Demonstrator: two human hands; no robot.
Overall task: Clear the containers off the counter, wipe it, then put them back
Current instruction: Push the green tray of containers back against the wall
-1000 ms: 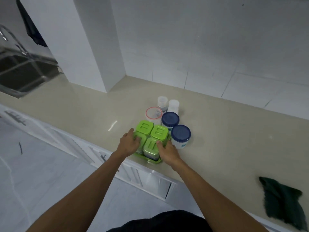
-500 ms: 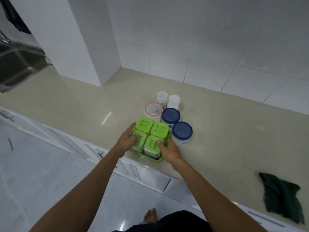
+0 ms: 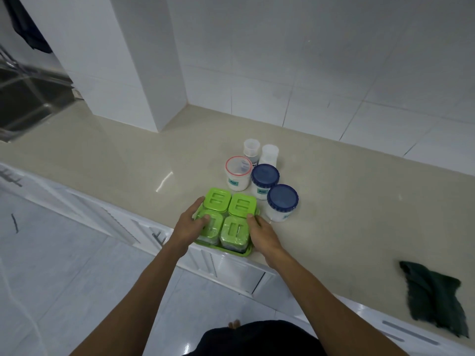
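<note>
A green tray (image 3: pixel 232 253) with several green-lidded square containers (image 3: pixel 240 205) sits at the counter's front edge, its near side overhanging a little. My left hand (image 3: pixel 189 223) grips the tray's left side, thumb on a lid. My right hand (image 3: pixel 263 232) grips the right side. Behind stand two white jars with blue lids (image 3: pixel 282 199), a red-rimmed white tub (image 3: pixel 237 172) and two small clear-capped bottles (image 3: pixel 252 150). A dark green cloth (image 3: pixel 434 299) lies on the beige counter (image 3: pixel 347 227) at the far right.
A white pillar (image 3: pixel 144 68) juts onto the counter at back left, with a steel sink (image 3: pixel 28 98) beyond it. White tiled wall runs behind. White cabinet fronts (image 3: pixel 123 222) lie below the counter edge.
Both hands keep their hold on the green tray, which has slid slightly toward the front edge. The view has shifted a little.
</note>
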